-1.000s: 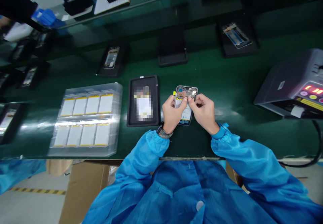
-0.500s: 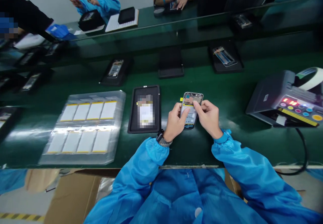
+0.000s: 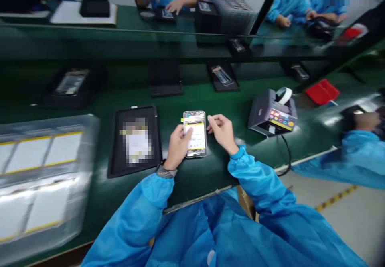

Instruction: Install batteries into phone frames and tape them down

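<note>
The open phone is showing its insides. A silver frame is running round a white battery with a yellow strip across the top, and small components are crowding the upper end. It is sitting low at the green tabletop, right in front of the left hand and just to the left of the right hand. Whether it is resting on the surface or being held a little above it is not clear.

The left hand is gripping the phone by its left edge, with the thumb reaching over onto the battery and the fingers curling around the side. The right hand is hovering just beside the phone's upper right corner, loosely curled, with thumb and forefinger drawn close together. Whether they are pinching anything cannot be told.

Both forearms are angling in from below in blue sleeves. A black tray is lying just left of the left hand, and a grey machine with coloured buttons is standing to the right of the right hand.
</note>
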Demonstrator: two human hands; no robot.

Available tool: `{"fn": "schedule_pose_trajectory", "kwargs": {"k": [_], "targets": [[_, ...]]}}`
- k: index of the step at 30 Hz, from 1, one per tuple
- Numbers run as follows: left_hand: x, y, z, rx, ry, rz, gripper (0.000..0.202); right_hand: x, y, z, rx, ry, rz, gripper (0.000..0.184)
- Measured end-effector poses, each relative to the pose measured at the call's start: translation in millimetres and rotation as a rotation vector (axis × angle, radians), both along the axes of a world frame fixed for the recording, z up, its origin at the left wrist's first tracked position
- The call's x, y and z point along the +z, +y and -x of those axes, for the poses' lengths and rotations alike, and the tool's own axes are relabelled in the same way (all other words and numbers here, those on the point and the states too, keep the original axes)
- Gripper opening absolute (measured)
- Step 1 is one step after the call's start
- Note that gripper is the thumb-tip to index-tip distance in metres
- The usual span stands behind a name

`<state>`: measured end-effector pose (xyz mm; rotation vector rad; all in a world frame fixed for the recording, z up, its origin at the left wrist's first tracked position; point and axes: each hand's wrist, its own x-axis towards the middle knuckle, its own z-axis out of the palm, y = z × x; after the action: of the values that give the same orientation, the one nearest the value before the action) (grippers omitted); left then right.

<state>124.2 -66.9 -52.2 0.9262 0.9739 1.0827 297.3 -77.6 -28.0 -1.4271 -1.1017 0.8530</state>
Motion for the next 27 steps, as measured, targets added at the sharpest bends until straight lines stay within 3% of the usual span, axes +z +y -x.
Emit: {"fn": "schedule_pose_trajectory", "kwargs": {"k": [5,7,9,14,19,27], "targets": [[2.7,6,4,0.022,-0.153,0.225,0.058,35.8,-62,-68,-0.417,-0.142,-0.1,0.039],[4.8,7,5,0.009,-0.179,0.251,0.058,39.9,-92,-100,-0.649,-0.167,-0.147,0.035],[5.6,6,4,-0.019,-0.193,0.235,0.057,38.3,-112,-128,-0.78,-0.142,-0.121,0.035],[-1.3,5,1,-0.024,-0.119,0.097,0.057,29.4,-118,-151,-0.715,0.027,0.103,0.039],[-9.6,4,1,-0.037,-0.069,0.004,0.052,31.0,-106,-140,-0.728,0.101,0.069,0.035],[-12.3,5,0,-0.07,-0.09,-0.021,0.048,32.7,-98,-139,-0.787,0.061,0.017,0.011]]}}
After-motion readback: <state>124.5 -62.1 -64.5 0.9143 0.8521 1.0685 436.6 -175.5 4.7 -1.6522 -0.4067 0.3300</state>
